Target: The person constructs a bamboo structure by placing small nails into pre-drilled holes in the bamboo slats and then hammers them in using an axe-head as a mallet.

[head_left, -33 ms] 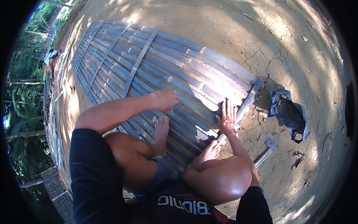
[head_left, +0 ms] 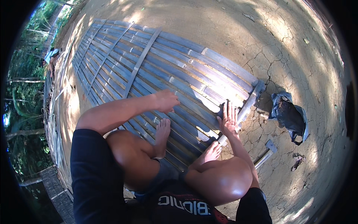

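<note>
A long panel of split bamboo slats (head_left: 149, 71) lies on the ground under my bare feet. My left hand (head_left: 166, 100) is over the middle of the slats, its fingers curled closed; whatever they may hold is hidden beneath. Near the panel's right end, my right hand (head_left: 228, 120) rests flat with fingers stretched out, open. It lies beside a round bamboo crosspiece (head_left: 247, 107) that runs along that end. A dark patch shows on the slats by its fingertips.
A hammer-like tool with a pale handle (head_left: 264, 158) lies on the cracked earth at right. Beyond it sit a torn dark plastic bag (head_left: 291, 117) and a small brown scrap (head_left: 298, 162). Thin strips (head_left: 59, 123) lie at far left, where another person (head_left: 51, 59) is by the greenery.
</note>
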Tool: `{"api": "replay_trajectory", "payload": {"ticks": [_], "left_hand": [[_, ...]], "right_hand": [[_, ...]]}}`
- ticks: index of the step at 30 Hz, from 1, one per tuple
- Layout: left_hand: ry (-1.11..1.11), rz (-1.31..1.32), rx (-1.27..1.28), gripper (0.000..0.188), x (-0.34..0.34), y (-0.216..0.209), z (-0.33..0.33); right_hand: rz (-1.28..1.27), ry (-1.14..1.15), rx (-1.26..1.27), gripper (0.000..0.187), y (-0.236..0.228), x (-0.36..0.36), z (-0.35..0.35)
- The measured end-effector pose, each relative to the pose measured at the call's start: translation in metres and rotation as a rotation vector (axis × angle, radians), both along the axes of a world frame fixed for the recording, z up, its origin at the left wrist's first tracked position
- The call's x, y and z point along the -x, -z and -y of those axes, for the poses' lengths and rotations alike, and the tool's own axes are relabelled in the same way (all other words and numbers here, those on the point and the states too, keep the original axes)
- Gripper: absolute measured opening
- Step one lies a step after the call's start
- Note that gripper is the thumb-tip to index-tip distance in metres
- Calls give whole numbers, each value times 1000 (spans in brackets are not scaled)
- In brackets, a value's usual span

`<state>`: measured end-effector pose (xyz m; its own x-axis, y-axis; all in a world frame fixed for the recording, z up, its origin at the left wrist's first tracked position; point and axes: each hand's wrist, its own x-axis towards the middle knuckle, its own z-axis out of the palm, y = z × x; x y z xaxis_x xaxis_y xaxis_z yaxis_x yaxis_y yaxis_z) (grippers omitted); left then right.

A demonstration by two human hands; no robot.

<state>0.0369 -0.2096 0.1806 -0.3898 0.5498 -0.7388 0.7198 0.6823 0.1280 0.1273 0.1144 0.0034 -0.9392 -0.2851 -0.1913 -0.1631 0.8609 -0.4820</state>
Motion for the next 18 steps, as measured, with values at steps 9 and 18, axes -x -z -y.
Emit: {"api": "replay_trajectory", "payload": {"ticks": [9,18], "left_hand": [[-470,-50,-379,42,-35,62,66],[-538,-224,-430,72,-39,123,79]], "right_hand": [[114,-13,-101,84,-23,9,1],[76,0,-24,72,-13,11,-5]]}}
